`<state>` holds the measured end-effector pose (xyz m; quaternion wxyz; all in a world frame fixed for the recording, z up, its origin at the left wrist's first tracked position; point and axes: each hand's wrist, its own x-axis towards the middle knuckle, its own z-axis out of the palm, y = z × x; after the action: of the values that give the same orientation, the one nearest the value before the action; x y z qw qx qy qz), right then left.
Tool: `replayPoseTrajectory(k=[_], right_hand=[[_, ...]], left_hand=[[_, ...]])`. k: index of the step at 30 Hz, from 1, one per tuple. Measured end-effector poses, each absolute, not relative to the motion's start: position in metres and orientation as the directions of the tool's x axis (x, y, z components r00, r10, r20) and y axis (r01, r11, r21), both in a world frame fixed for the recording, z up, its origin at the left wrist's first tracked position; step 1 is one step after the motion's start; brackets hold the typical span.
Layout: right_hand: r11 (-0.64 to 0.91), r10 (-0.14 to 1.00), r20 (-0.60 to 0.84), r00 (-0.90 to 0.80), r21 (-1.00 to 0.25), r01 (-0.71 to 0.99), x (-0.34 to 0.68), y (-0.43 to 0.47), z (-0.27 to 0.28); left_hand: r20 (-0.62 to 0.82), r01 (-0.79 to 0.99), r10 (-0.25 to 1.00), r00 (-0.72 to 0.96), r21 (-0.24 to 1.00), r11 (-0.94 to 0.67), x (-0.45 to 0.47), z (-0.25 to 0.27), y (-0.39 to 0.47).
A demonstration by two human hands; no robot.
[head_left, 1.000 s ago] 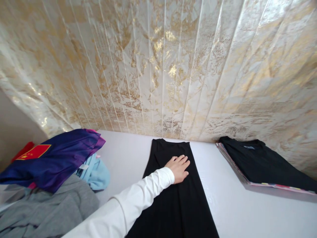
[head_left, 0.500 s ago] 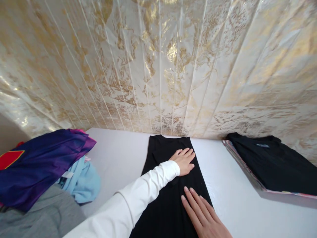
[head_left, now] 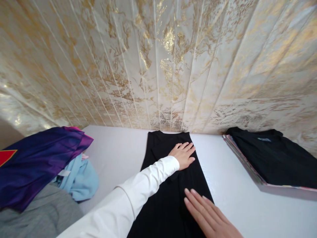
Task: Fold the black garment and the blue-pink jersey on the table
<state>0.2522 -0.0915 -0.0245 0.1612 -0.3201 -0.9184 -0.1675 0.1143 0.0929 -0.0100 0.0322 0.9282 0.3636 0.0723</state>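
Observation:
A black garment (head_left: 163, 205), folded into a long narrow shape, lies on the white table surface (head_left: 119, 148) in front of me. My left hand (head_left: 182, 156), in a white sleeve, rests flat on its upper right part with the fingers spread. Nearer to me, my right hand (head_left: 210, 215) lies over the garment's right edge. Its fingers are stretched out and point up and left, and it holds nothing. The garment's near end runs out of view at the bottom.
At the left is a loose heap with a purple garment (head_left: 47, 158), a light blue cloth (head_left: 83, 180) and a grey cloth (head_left: 44, 215). A neat stack topped by a black T-shirt (head_left: 277, 158) sits at the right. Behind the table hangs a gold-patterned curtain (head_left: 158, 66).
The right hand has slid slightly right and its fingers have drawn closer together. My left hand stays almost in place on the garment. The view has shifted a little.

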Motion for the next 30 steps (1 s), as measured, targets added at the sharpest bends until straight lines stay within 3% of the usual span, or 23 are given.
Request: replayPoseTrajectory(k=[3, 11, 18, 23, 30], right_hand=[[0.678, 0.601, 0.369, -0.709, 0.235, 0.697, 0.260, -0.083, -0.013], [0.612, 0.588, 0.406, -0.699, 0.341, 0.713, 0.254, -0.101, -0.051], [0.649, 0.622, 0.385, -0.682, 0.232, 0.724, 0.254, -0.099, -0.041], [0.634, 0.685, 0.346, -0.641, 0.150, 0.758, 0.255, -0.085, -0.016], [0.601, 0.735, 0.319, -0.598, 0.099, 0.793, 0.245, -0.082, -0.018]], left_hand=[[0.129, 0.690, 0.700, 0.703, 0.119, -0.714, 0.117, -0.009, 0.094], [0.156, 0.685, 0.707, 0.690, 0.173, -0.707, 0.116, -0.009, 0.095], [0.173, 0.661, 0.700, 0.693, 0.236, -0.713, 0.111, 0.003, 0.095], [0.277, 0.698, 0.739, 0.614, 0.248, -0.672, 0.066, 0.025, 0.018], [0.292, 0.798, 0.771, 0.566, 0.038, -0.601, -0.002, -0.013, -0.090]])
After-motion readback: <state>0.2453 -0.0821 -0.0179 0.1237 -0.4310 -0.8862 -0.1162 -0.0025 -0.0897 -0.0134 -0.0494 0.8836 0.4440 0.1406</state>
